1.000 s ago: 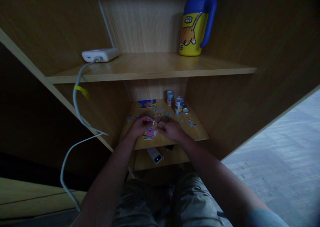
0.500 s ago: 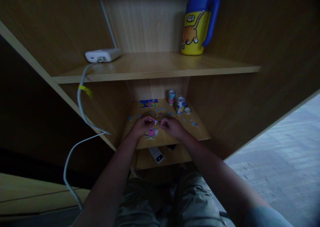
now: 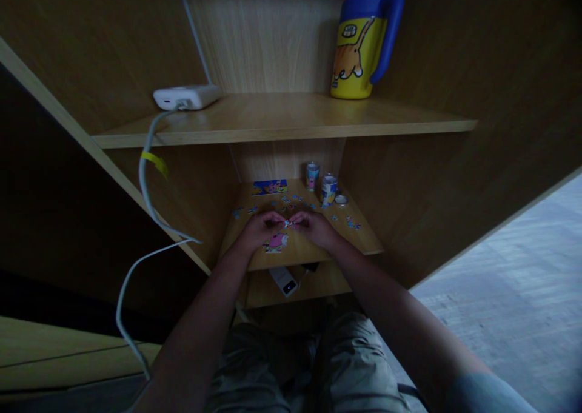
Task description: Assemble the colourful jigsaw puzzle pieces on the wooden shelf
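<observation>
My left hand (image 3: 259, 230) and my right hand (image 3: 316, 228) meet over the lower wooden shelf (image 3: 359, 240), fingers curled and pinched together on a small jigsaw piece (image 3: 286, 223) between them. Just below the fingertips lies a partly joined pink puzzle patch (image 3: 276, 242). Several loose puzzle pieces (image 3: 291, 205) are scattered behind the hands. A blue reference picture card (image 3: 270, 187) lies at the back of the shelf.
Two small printed tins (image 3: 328, 189) and a round lid (image 3: 341, 200) stand at the back right. On the upper shelf sit a white power bank (image 3: 184, 97) with a hanging cable (image 3: 145, 201) and a blue-yellow bottle (image 3: 364, 37). A phone (image 3: 284, 281) lies below the shelf.
Both hands have drawn slightly closer together and a little farther back over the puzzle; the view shifted a bit. Nothing else moved.
</observation>
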{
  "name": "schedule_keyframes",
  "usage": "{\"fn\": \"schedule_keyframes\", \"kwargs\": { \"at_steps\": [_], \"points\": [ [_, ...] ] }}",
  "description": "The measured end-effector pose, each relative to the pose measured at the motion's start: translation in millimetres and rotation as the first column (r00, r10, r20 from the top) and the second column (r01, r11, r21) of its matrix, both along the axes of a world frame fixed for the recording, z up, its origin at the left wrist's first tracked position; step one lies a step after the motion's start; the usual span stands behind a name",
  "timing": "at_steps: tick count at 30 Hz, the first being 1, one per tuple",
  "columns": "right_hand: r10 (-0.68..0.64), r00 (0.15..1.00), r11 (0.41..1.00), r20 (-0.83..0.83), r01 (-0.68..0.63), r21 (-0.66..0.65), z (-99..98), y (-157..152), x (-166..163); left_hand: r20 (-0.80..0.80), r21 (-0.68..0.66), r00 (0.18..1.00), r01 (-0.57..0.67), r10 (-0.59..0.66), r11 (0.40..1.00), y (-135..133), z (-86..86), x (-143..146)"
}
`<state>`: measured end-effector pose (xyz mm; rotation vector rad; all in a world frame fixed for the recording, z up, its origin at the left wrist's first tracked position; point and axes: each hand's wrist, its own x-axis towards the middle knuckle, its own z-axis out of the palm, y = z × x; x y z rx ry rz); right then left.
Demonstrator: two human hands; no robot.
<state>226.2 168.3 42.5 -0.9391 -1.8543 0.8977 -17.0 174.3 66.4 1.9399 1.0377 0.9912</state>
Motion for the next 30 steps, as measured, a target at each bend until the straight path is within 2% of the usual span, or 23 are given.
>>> {"fn": "schedule_keyframes", "kwargs": {
  "at_steps": [6,30],
  "points": [
    [0.04,0.996,0.999,-0.081,-0.038,0.031,-8.8,4.6,0.3,0.024,-0.005,1.0,0.021,-0.021,1.0,-0.1,0.5,1.9],
    [0.038,0.992,0.999,-0.125,-0.039,-0.007,-7.5,4.8,0.8,0.057,-0.004,0.998,0.021,-0.021,1.0,4.2,-5.5,0.6]
  ]
}}
